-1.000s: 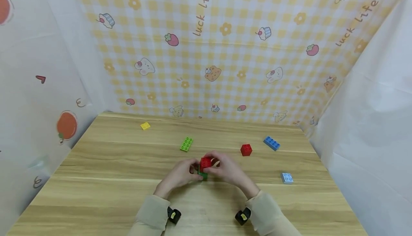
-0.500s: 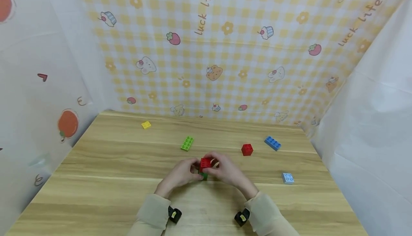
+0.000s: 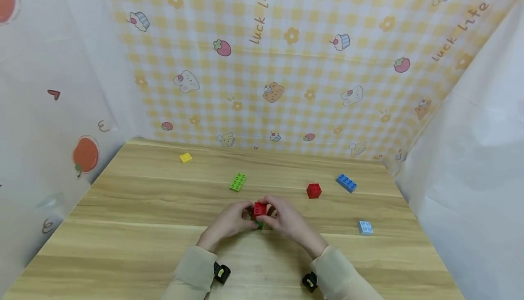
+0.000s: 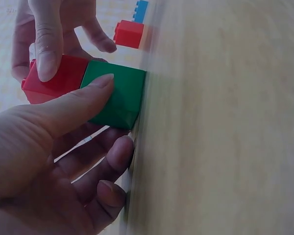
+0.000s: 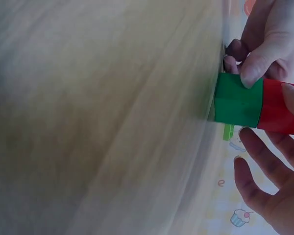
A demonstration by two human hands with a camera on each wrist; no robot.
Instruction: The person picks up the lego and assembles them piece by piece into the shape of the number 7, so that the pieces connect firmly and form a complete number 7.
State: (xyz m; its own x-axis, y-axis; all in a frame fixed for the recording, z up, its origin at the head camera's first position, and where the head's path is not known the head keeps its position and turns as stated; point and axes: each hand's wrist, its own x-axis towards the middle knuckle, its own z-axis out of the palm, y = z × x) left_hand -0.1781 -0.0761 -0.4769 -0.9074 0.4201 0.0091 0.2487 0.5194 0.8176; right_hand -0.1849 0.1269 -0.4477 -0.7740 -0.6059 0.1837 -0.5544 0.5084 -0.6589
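Note:
A red toy building brick point(image 3: 259, 209) sits on top of a green brick point(image 3: 259, 224) near the middle of the table. My left hand point(image 3: 229, 221) pinches the green brick, thumb across its near side. From the other side my right hand point(image 3: 288, 222) grips the red brick between thumb and fingers. In the left wrist view the red brick point(image 4: 72, 72) meets the green brick point(image 4: 125, 93) face to face, their sides nearly in line. The right wrist view also shows the green brick point(image 5: 237, 105) standing on the table, against the red brick point(image 5: 273, 115).
Beyond the hands lie a lime-green brick point(image 3: 238, 182) and a thin yellow piece point(image 3: 186, 157). To the right are another red brick point(image 3: 314, 191), a blue brick point(image 3: 346, 182) and a light blue brick point(image 3: 365, 227). A patterned cloth point(image 3: 245, 63) hangs behind the wooden table point(image 3: 143, 254).
The red brick has turned and shifted slightly left, lining up over the green brick. My right hand has moved a little with it; my left hand stays nearly still.

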